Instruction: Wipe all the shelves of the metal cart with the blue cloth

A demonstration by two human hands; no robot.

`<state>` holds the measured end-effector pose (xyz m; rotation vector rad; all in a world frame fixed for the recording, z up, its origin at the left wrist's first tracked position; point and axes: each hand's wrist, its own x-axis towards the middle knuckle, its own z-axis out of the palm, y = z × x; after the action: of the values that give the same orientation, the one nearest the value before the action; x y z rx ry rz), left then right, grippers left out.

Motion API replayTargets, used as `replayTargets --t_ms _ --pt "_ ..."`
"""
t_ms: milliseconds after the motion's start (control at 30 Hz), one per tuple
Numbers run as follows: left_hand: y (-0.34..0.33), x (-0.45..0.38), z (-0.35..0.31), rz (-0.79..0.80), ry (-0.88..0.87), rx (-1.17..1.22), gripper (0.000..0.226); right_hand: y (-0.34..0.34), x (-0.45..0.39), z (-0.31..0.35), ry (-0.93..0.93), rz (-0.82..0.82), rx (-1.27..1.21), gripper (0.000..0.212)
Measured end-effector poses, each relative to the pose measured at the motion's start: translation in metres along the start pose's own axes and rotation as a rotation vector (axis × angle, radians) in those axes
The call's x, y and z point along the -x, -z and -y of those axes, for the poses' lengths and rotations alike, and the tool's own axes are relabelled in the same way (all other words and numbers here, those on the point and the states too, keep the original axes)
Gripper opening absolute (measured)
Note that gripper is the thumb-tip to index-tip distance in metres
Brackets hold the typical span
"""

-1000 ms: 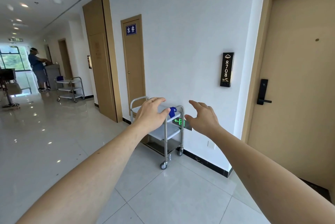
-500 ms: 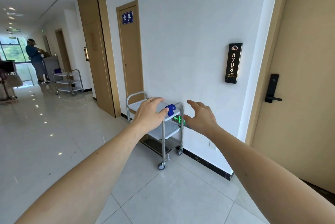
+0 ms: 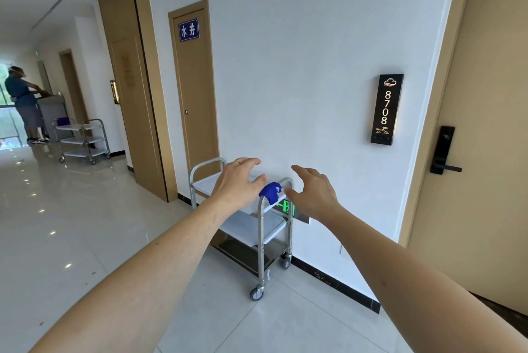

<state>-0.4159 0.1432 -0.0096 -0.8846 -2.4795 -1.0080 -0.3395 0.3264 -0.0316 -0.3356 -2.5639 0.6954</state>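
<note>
A three-shelf metal cart (image 3: 260, 234) on castors stands against the white wall, some way ahead of me. A crumpled blue cloth (image 3: 271, 192) lies at the near right corner of its top shelf. Both my arms stretch out toward the cart. My left hand (image 3: 238, 185) is open with fingers spread and covers part of the top shelf in the view. My right hand (image 3: 313, 192) is open too, just right of the cloth in the image. Neither hand holds anything, and both appear short of the cart.
A narrow wooden door with a blue sign (image 3: 189, 30) is left of the cart; a room door with a black lock (image 3: 442, 149) is right. A green exit sign (image 3: 286, 207) glows low on the wall. Down the corridor stand a second cart (image 3: 83, 139) and a person (image 3: 25, 104).
I have come closer to the cart, which looks larger and more central now. Both hands stay raised and open in much the same pose.
</note>
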Motion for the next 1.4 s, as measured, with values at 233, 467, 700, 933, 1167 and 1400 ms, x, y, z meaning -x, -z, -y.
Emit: replayTargets --t_ms 233,467,700,933,1167,1400 --pt "-0.019 -0.066 0.065 0.040 -0.014 0.038 0.049 -0.046 -0.069 0.001 -0.032 0.005 0.050 0.065" --pt "-0.057 -0.121 0.102 0.076 -0.010 0.019 0.050 -0.077 -0.134 -0.021 -0.050 0.017 0.057 0.065" --pt "-0.105 -0.195 0.117 0.052 0.005 0.005 0.048 -0.093 -0.210 -0.065 -0.016 0.027 0.041 0.065" --pt "-0.156 -0.285 0.119 0.036 0.036 -0.023 0.048 -0.089 -0.305 -0.113 0.021 0.053 0.032 0.065" --pt "-0.197 -0.345 0.127 0.006 0.051 -0.003 0.046 -0.097 -0.374 -0.157 0.026 0.079 0.034 0.065" --pt "-0.227 -0.390 0.158 0.042 0.077 -0.026 0.047 -0.130 -0.424 -0.174 0.015 0.112 0.023 0.065"
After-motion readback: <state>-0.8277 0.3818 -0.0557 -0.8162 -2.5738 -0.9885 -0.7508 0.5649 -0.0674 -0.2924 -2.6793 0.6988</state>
